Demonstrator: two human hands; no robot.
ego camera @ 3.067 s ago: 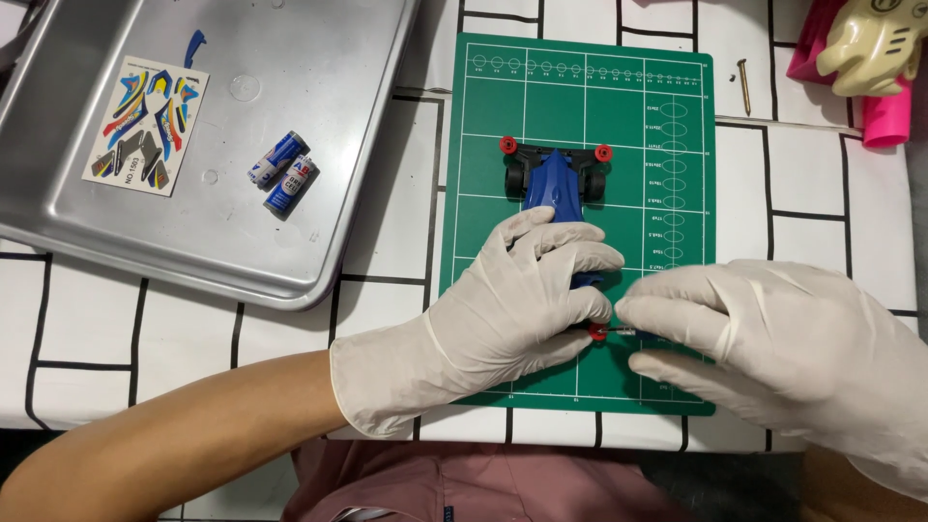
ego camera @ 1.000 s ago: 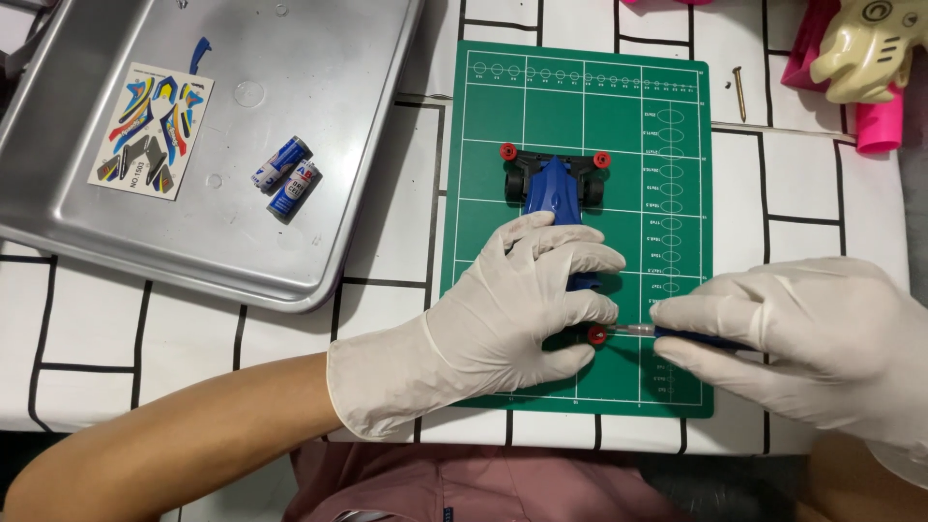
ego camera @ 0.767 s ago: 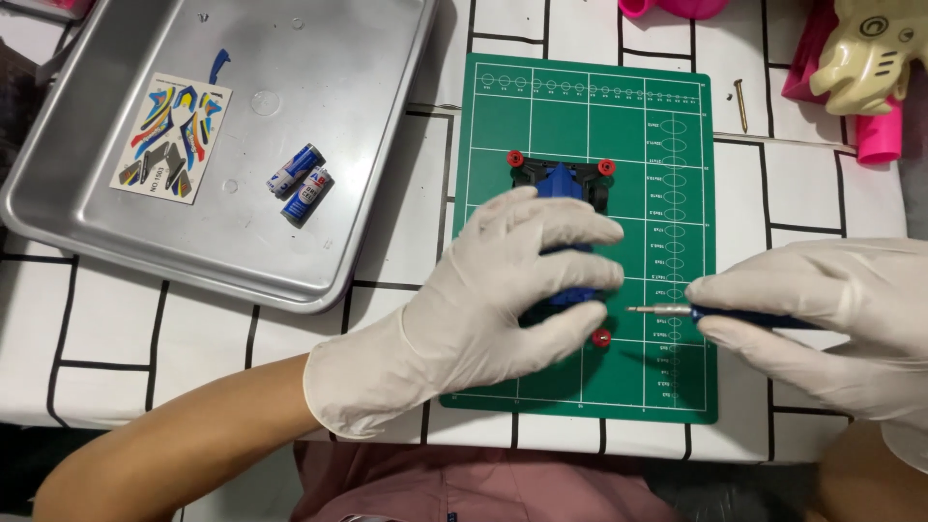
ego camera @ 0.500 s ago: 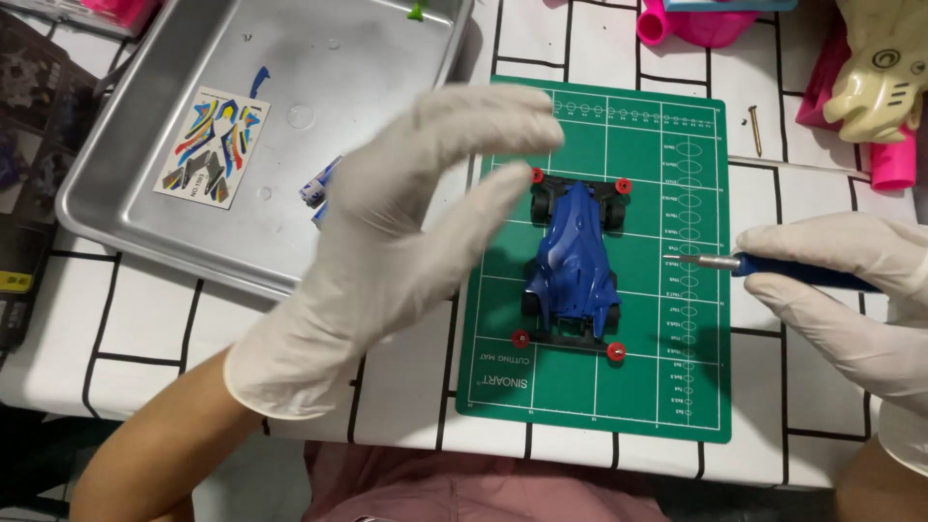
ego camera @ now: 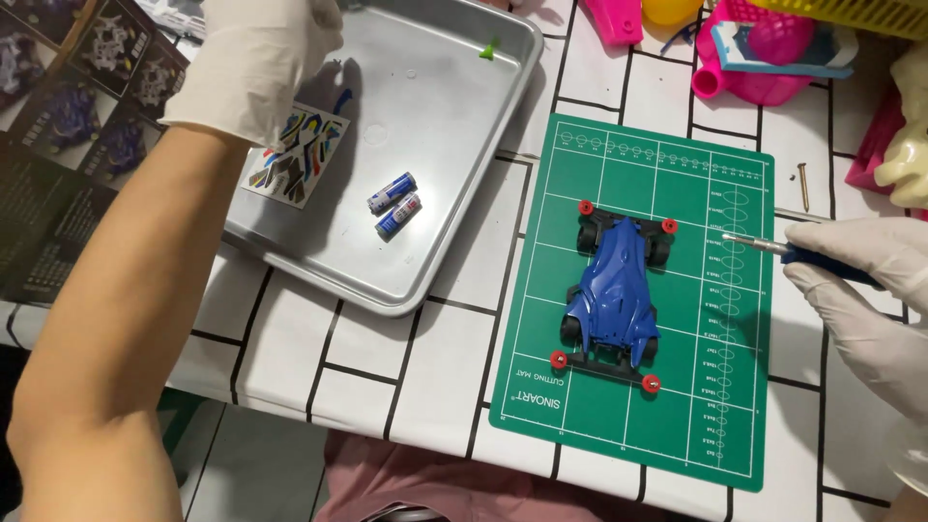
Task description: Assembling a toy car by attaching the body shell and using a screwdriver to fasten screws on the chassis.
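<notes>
A blue toy race car (ego camera: 615, 292) with red rollers lies on a green cutting mat (ego camera: 696, 406), nothing touching it. My right hand (ego camera: 870, 300), in a white glove, holds a small screwdriver (ego camera: 802, 253) at the mat's right edge, its tip pointing left toward the car's front. My left hand (ego camera: 256, 58), also gloved, is raised over the far left corner of a metal tray (ego camera: 454, 251). Its fingers run off the top of the frame, so I cannot see whether it holds anything.
In the tray lie two blue batteries (ego camera: 394, 203), a colourful sticker sheet (ego camera: 295, 155) and a small green part (ego camera: 491, 50). A loose screw (ego camera: 801, 186) lies right of the mat. Pink and yellow toys (ego camera: 754, 48) crowd the far edge. A dark printed sheet (ego camera: 58, 155) lies at left.
My left hand lifted off the car and swung up and left over the tray. My right hand drew the screwdriver away to the right. The car now lies uncovered.
</notes>
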